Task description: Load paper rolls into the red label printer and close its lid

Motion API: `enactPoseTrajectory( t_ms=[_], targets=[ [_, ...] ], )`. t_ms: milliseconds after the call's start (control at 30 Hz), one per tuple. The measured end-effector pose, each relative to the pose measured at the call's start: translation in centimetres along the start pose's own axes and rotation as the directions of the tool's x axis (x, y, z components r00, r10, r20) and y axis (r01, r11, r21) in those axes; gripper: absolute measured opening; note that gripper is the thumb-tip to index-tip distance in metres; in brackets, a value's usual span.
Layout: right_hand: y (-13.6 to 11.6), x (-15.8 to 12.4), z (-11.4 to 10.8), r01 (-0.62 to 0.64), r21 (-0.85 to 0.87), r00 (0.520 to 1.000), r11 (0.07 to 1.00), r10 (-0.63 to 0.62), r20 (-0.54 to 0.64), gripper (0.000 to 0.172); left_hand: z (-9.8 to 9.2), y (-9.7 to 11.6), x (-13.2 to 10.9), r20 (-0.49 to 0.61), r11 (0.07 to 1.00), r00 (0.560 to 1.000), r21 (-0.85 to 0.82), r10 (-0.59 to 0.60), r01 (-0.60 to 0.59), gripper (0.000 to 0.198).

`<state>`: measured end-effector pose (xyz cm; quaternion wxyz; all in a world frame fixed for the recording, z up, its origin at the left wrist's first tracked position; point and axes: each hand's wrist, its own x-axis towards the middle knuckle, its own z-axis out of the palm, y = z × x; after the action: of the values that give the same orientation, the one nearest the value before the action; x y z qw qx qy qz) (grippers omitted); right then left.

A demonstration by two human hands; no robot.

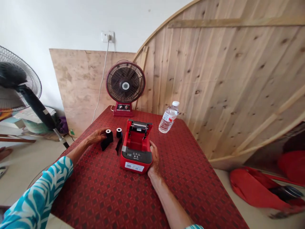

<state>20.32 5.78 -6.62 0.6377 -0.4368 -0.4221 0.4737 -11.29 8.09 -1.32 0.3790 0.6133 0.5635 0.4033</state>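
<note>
A red receipt printer (136,159) with a black front panel stands on the table, its lid raised and its red inner bay exposed. Against the printer's right side lies my right hand (154,157), gripping it there with the fingers partly hidden. My left hand (97,136) is closed at the side of a black roll (109,138) with a white core, whose loose black end hangs down. Between that roll and the printer stands a second black roll (118,133) with a white core, a strip trailing from it toward me.
A clear water bottle (168,118) stands right of the printer. At the table's back is a red table fan (125,86). The patterned red table (107,197) ends at the wooden panel (214,79). A black floor fan (30,98) is at left, red bags (254,187) at right.
</note>
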Motion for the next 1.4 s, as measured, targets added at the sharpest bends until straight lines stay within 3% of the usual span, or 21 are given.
enactPoseTrajectory(
  t_ms=[100, 200, 367, 500, 633, 767, 867, 933, 1067, 1167, 1300, 1400],
  targets=[
    [0.2, 0.1, -0.1, -0.009, -0.006, 1.000, 1.000, 0.008, -0.005, 0.051, 1.0, -0.4, 0.0, -0.023, 0.999, 1.000, -0.048, -0.001, 0.000, 0.050],
    [0.3, 0.1, -0.1, 0.002, -0.029, 1.000, 1.000, -0.002, -0.011, 0.052, 0.6, 0.4, -0.6, -0.029, 0.996, 1.000, -0.088, -0.005, 0.003, 0.052],
    [-0.5, -0.2, 0.4, 0.004, -0.015, 1.000, 1.000, -0.004, -0.012, 0.052, -0.1, 5.1, -3.0, 0.032, 0.989, 0.999, -0.145, 0.006, -0.001, 0.063],
    [-0.9, -0.3, 0.8, -0.013, 0.024, 1.000, 1.000, 0.013, -0.020, 0.053, 2.4, 10.4, -4.1, 0.246, 0.983, 0.966, -0.184, 0.073, -0.028, 0.058],
    [-0.7, -0.2, 0.9, -0.004, 0.054, 1.000, 0.999, 0.004, -0.004, 0.051, 6.4, 13.3, -3.4, 0.350, 0.954, 0.914, 0.138, 0.205, -0.267, 0.046],
    [-0.4, 0.0, 0.8, 0.026, 0.053, 1.000, 0.998, -0.026, -0.005, 0.047, 9.2, 13.8, -1.6, 0.393, 0.747, 0.880, 0.493, 0.267, -0.446, 0.033],
    [-0.3, 0.0, 0.8, 0.048, 0.036, 0.999, 0.998, -0.049, 0.001, 0.045, 10.4, 14.1, -0.4, 0.400, 0.565, 0.899, 0.707, 0.177, -0.426, 0.028],
    [-0.3, 0.0, 0.7, 0.043, 0.031, 0.999, 0.999, -0.043, 0.011, 0.045, 11.2, 14.2, 0.2, 0.387, 0.499, 0.915, 0.774, 0.116, -0.391, 0.025],
    [-0.3, 0.0, 0.8, 0.062, 0.029, 0.998, 0.998, -0.062, 0.010, 0.044, 12.7, 13.8, 1.6, 0.398, 0.470, 0.916, 0.799, 0.053, -0.375, 0.016],
    [-0.3, -0.1, 0.8, 0.081, 0.031, 0.997, 0.996, -0.082, 0.004, 0.044, 13.3, 13.4, 2.6, 0.453, 0.484, 0.891, 0.778, 0.011, -0.402, 0.011],
    [-0.7, -0.2, 0.8, 0.065, 0.030, 0.998, 0.997, -0.065, 0.013, 0.042, 12.1, 13.8, 2.4, 0.536, 0.541, 0.844, 0.707, 0.011, -0.456, 0.015],
    [-0.9, -0.2, 0.9, 0.058, 0.031, 0.998, 0.998, -0.059, 0.017, 0.042, 10.3, 14.4, 0.5, 0.504, 0.625, 0.857, 0.637, 0.105, -0.451, 0.027]
  ],
)
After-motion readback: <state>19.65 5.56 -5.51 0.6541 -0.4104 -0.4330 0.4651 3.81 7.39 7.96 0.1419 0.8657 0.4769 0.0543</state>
